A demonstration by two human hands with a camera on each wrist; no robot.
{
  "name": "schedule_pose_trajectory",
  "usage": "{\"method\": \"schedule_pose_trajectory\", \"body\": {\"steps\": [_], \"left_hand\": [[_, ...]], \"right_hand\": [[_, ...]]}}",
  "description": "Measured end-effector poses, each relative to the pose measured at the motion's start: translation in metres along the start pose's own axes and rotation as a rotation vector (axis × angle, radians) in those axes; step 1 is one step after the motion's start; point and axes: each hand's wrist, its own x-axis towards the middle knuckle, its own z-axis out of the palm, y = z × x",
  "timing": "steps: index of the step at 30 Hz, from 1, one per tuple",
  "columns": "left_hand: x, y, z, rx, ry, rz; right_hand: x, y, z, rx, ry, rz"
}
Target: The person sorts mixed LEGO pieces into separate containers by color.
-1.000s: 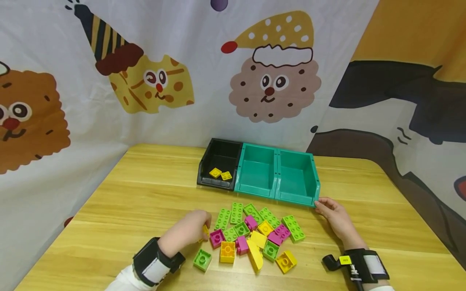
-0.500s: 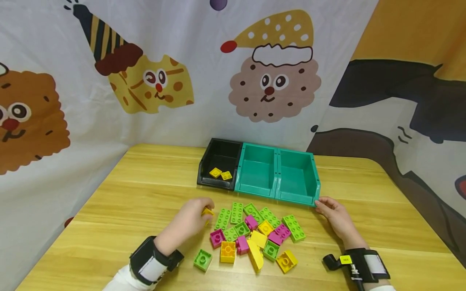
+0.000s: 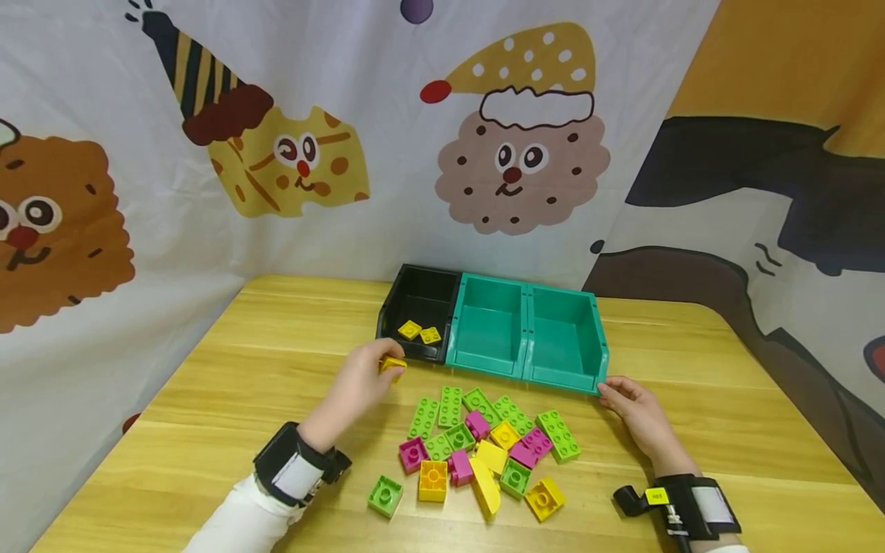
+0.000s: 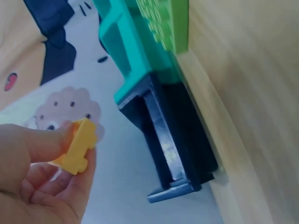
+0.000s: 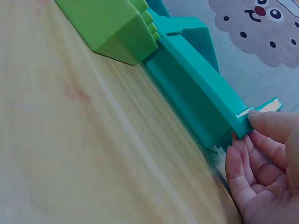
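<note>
My left hand (image 3: 364, 377) pinches a small yellow brick (image 3: 392, 364) just in front of the black bin (image 3: 417, 293), which holds two yellow bricks (image 3: 419, 332). The left wrist view shows the yellow brick (image 4: 78, 146) between thumb and fingers, with the black bin (image 4: 174, 140) beyond it. My right hand (image 3: 632, 411) rests on the table, its fingertips touching the front right corner of the right teal bin (image 3: 565, 336). In the right wrist view the fingers (image 5: 261, 149) press that teal bin's corner (image 5: 243, 122).
A loose pile of green, pink and yellow bricks (image 3: 484, 445) lies on the wooden table (image 3: 242, 369) in front of the bins. A second teal bin (image 3: 489, 326) stands between the black one and the right one. A cartoon-printed cloth (image 3: 276, 153) hangs behind.
My left hand has lifted the yellow brick out of the pile and carried it up and away toward the black bin. The right hand has stayed at the teal bin's corner.
</note>
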Motion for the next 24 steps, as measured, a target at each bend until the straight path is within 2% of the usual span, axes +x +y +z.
{"method": "schedule_pose_trajectory", "body": {"steps": [5,9,11,14,19,24], "left_hand": [[0.024,-0.012,0.006,-0.095,-0.005,-0.023],[0.041,-0.019,0.012,-0.192,-0.007,-0.086],[0.048,-0.022,0.015,-0.21,0.0,-0.106],[0.057,-0.026,0.019,-0.198,0.004,-0.106],[0.069,-0.029,0.027,-0.135,-0.01,-0.045],[0.078,-0.034,0.034,-0.007,-0.019,-0.005]], "right_hand": [[0.0,0.0,0.0,0.008,0.004,-0.005],[0.0,0.0,0.0,0.021,0.001,-0.009],[-0.001,0.0,0.0,0.029,0.001,-0.013],[-0.001,0.0,0.001,0.048,0.005,-0.019],[-0.001,0.0,0.001,0.056,-0.004,-0.021],[-0.001,0.001,0.001,0.05,-0.007,-0.012]]}}
